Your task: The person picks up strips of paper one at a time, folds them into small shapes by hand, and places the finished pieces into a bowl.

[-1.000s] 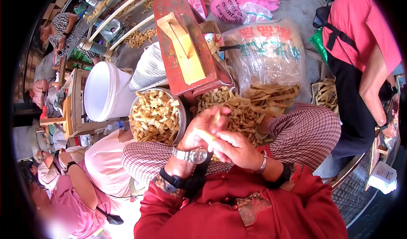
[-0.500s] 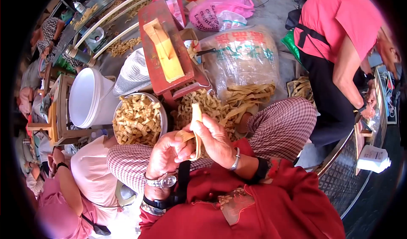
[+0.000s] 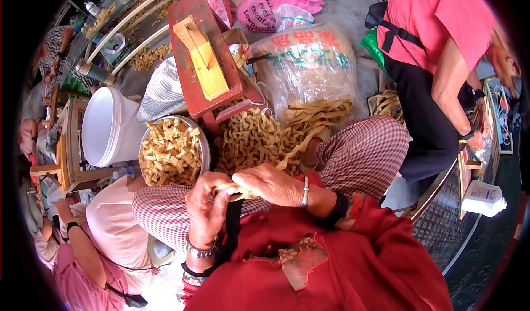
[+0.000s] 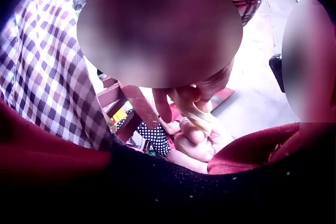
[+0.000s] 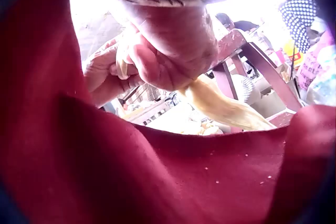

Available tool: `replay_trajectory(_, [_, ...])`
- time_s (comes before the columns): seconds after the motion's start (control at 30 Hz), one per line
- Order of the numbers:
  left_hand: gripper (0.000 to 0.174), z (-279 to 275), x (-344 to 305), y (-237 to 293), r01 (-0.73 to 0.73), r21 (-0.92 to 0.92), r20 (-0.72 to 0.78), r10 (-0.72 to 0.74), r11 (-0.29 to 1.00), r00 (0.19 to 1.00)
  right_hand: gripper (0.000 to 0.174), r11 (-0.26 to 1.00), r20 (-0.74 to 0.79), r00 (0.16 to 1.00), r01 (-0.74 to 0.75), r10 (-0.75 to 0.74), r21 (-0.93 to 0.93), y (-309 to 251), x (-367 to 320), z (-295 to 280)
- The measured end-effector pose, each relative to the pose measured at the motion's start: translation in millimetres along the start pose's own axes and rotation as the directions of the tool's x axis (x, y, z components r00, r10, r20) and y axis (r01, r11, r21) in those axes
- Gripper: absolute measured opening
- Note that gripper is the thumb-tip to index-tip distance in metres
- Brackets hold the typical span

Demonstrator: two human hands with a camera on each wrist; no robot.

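Note:
In the head view, my left hand (image 3: 205, 207), with a watch at its wrist, pinches a tan, flat pliable strip (image 3: 238, 192) between thumb and fingers. My right hand (image 3: 273, 184), wearing a bracelet, comes in from the right and grips the same strip, its back covering part of it. The right wrist view shows a long tail of the strip (image 5: 226, 109) hanging from under the right hand, and a loop round the fingers. Just beyond the hands lies a heap of short knotted tan pieces (image 3: 248, 140). A metal bowl (image 3: 206, 151) full of similar pieces stands to its left.
A red wooden bench (image 3: 187, 84) carries a yellow wooden block (image 3: 204, 57). Loose long strips (image 3: 317, 115) lie by a large plastic-wrapped bale (image 3: 309, 62). A white bucket (image 3: 105, 126) stands at left. Another person in pink (image 3: 436, 18) bends at right.
Half a second ago an end of the strip stood up above the right hand and a loop hung below; now the strip is bunched low between both hands. The head view has shifted slightly.

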State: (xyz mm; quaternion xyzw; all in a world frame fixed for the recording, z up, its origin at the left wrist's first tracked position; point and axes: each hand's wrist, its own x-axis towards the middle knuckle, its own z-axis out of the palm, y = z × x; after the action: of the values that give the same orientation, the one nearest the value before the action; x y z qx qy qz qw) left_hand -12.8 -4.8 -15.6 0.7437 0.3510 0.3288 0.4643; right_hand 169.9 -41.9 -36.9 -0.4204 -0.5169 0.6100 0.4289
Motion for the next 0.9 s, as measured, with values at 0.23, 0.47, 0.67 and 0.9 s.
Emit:
replay_trajectory(0.23, [0.039,4.9,2.4,6.8,0.325,-0.739,0.102,-0.378,0.591,0.920,0.025,0.962,-0.093,0.968,0.217,-0.234,-0.167,7.1,-1.0,6.6])
replay_trajectory(0.47, [0.044,14.0,7.9,8.6,0.138,-0.196,0.087,-0.123,0.971,0.989,0.025,0.998,-0.131,0.990,0.058,-0.060,-0.020,2.8,-4.0,2.3])
replay_trajectory(0.67, [0.042,25.2,3.4,-3.1,0.343,-0.417,0.125,-0.321,0.842,0.939,0.026,0.981,-0.333,0.938,0.027,-0.091,-0.190,12.6,0.1,6.4])
replay_trajectory(0.9, [0.046,17.5,7.2,-8.4,0.418,-0.887,0.339,-0.336,0.199,0.879,0.028,0.989,-0.304,0.951,0.009,-0.053,-0.145,23.6,-9.1,-13.0])
